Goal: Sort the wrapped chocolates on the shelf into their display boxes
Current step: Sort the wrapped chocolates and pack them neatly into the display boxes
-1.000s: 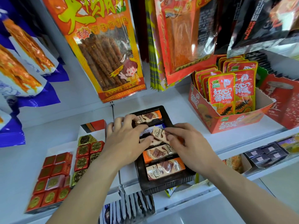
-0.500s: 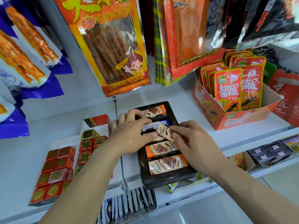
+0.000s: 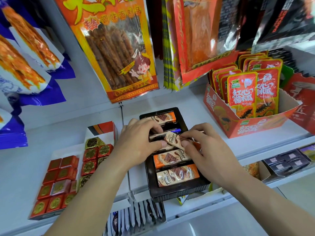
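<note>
Cream-wrapped bar (image 3: 173, 142) pinched between left grip (image 3: 136, 143), right grip (image 3: 208, 150) — over tray (image 3: 170, 195)

This is a shop, seemingly a small snack or convenience store. Glossy orange and red plastic snack bags (image 3: 117, 53) with printed labels hang in rows across the top of the frame above a white shelf (image 3: 187, 103). At right centre an open red cardboard display carton (image 3: 255, 128) holds identical red sachets (image 3: 242, 89), and red foil-wrapped squares (image 3: 51, 176) sit in rows at lower left.

"调味面制品" stands on the orange hanging bag (image 3: 110, 48) at twelve o'clock. "红心番木瓜" is on the red packets (image 3: 242, 91) at two o'clock. The central chocolate bar (image 3: 173, 142) reads roughly "Fodwor".
</note>
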`<state>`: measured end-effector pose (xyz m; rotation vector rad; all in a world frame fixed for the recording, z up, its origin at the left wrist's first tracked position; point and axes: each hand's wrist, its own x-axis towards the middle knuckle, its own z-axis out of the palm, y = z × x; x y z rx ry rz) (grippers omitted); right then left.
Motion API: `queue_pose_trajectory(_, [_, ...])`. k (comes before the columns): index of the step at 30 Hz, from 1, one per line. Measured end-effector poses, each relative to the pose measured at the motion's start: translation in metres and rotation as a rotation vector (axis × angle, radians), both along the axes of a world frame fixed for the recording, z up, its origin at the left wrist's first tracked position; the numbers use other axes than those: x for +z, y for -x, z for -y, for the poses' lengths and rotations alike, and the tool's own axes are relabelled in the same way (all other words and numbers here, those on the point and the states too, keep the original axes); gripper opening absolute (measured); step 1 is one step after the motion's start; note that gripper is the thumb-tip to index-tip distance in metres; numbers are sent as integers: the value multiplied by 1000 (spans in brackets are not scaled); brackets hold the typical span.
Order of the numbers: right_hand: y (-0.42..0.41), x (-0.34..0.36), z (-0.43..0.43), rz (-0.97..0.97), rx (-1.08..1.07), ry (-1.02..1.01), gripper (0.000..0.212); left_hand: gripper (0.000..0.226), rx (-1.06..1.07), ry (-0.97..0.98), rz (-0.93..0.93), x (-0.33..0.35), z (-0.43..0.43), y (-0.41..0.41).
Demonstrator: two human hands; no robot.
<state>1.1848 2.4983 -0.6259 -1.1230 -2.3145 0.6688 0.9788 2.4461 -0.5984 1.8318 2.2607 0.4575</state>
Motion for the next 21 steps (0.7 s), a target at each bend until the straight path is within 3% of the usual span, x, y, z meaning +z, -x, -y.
queue_pose_trajectory(6, [-3,4,-5,-26,-30,10,16,28,35,84,134,2,1,1])
queue_pose_trajectory(10, [-1,6,-6,-78,-67,35,9,32,-9,28,194,0,2,1])
queue_pose_trajectory(16, [-1,3,-8,-109,-123,55,8,9,-1,-34,174,2,4,0])
queue_pose_trajectory(21, [0,1,-10,-115,-139,45,8,5,-1,-77,184,2,2,1])
